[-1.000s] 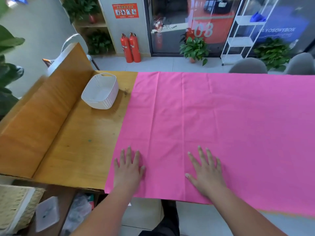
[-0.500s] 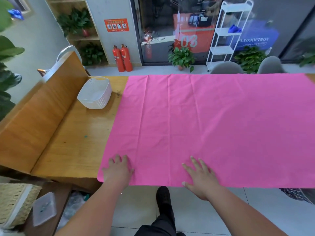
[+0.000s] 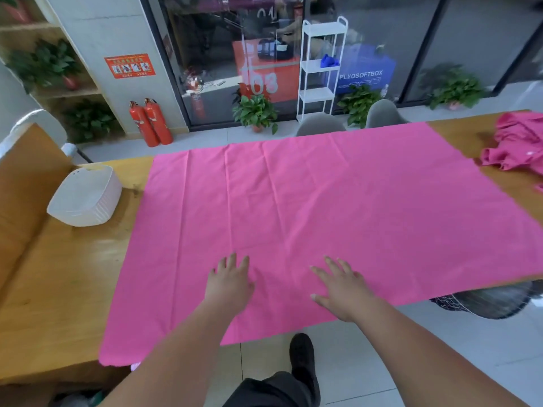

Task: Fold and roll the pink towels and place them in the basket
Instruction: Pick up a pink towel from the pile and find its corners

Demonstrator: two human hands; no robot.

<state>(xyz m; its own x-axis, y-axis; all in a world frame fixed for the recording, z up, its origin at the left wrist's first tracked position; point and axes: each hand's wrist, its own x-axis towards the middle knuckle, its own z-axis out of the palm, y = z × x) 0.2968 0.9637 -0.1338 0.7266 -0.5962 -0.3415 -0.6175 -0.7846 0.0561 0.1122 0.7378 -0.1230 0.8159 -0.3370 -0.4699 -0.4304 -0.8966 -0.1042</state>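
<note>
A large pink towel [image 3: 338,207] lies spread flat over the wooden table [image 3: 67,295], its near edge hanging slightly past the table's front. My left hand [image 3: 229,283] rests palm down on the towel near its front middle, fingers straight. My right hand [image 3: 340,286] lies flat on the cloth a little to the right, fingers spread. A white ribbed basket [image 3: 85,198] stands on the bare wood at the left, apart from the towel and holding nothing that I can see. A crumpled heap of more pink towels [image 3: 520,145] sits at the table's far right.
A raised wooden panel [image 3: 26,177] borders the table on the left behind the basket. Grey chairs [image 3: 320,124] stand beyond the far edge. A dark chair seat [image 3: 484,301] pokes out under the front right. My shoe [image 3: 302,359] is on the tiled floor below.
Both hands have slid to the right and further onto the towel from its near left corner. The view has swung right, bringing the towel heap into sight.
</note>
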